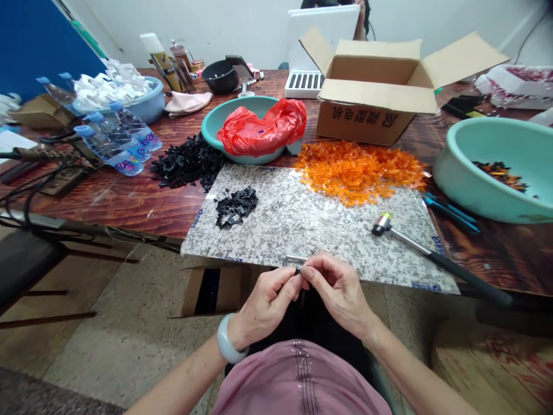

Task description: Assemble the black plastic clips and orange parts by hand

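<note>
My left hand (268, 301) and my right hand (334, 288) meet at the near edge of a speckled granite slab (302, 225). Both pinch one small black piece (298, 270) between the fingertips, next to a thin metal pin lying on the slab edge. A pale bangle sits on my left wrist. A small heap of black plastic parts (235, 206) lies on the slab's left side. A big pile of orange translucent parts (358, 170) covers the slab's far right corner. A small hammer (427, 251) with a black handle lies on the slab to the right.
A larger black parts pile (185, 164) lies on the wooden table. A teal basin holds a red plastic bag (259, 132). An open cardboard box (371, 86) stands behind. Another teal basin (496, 167) sits right. Water bottles (116, 141) lie left. Blue-handled pliers (449, 210) rest nearby.
</note>
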